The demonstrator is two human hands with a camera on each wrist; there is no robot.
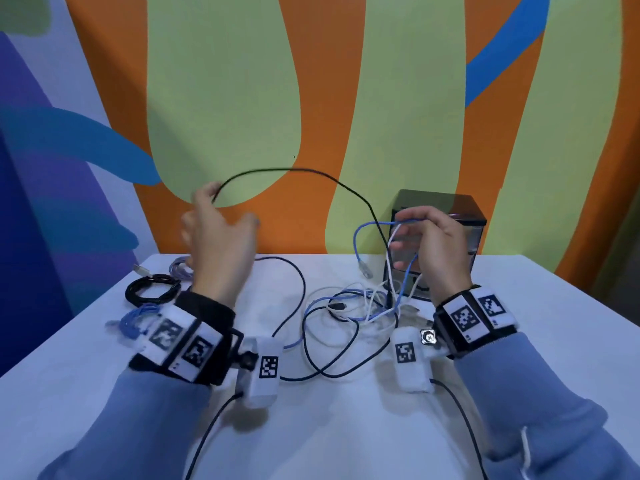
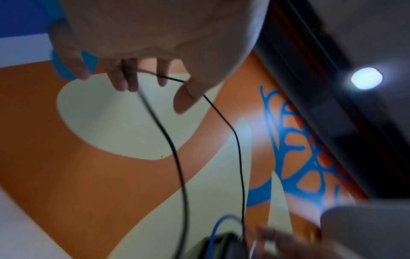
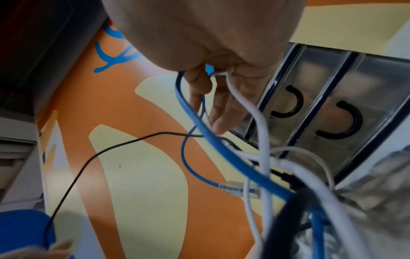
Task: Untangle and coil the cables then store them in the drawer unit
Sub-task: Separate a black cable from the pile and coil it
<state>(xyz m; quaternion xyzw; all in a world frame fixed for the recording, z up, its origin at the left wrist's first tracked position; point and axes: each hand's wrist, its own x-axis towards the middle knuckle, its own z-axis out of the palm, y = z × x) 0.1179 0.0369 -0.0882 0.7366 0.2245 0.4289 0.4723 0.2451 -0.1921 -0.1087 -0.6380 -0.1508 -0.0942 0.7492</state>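
Observation:
A thin black cable (image 1: 294,170) arcs through the air from my raised left hand (image 1: 214,233) down to a tangle of blue, white and dark cables (image 1: 353,310) on the white table (image 1: 346,427). In the left wrist view the black cable (image 2: 237,143) lies across my nearly straight fingers (image 2: 124,80), beside the thumb, and both strands hang down. My right hand (image 1: 429,237) pinches a blue cable (image 3: 199,126) and a white cable (image 3: 261,131) lifted from the tangle. The blue cable's clear plug (image 1: 363,268) dangles. The drawer unit (image 1: 464,209) stands right behind that hand.
At the table's left lie a coiled black cable (image 1: 152,289), a pale purple coil (image 1: 181,268) and a small blue bundle (image 1: 138,318). The drawer fronts (image 3: 332,87) have black U-shaped handles and are closed. A painted wall rises behind the table.

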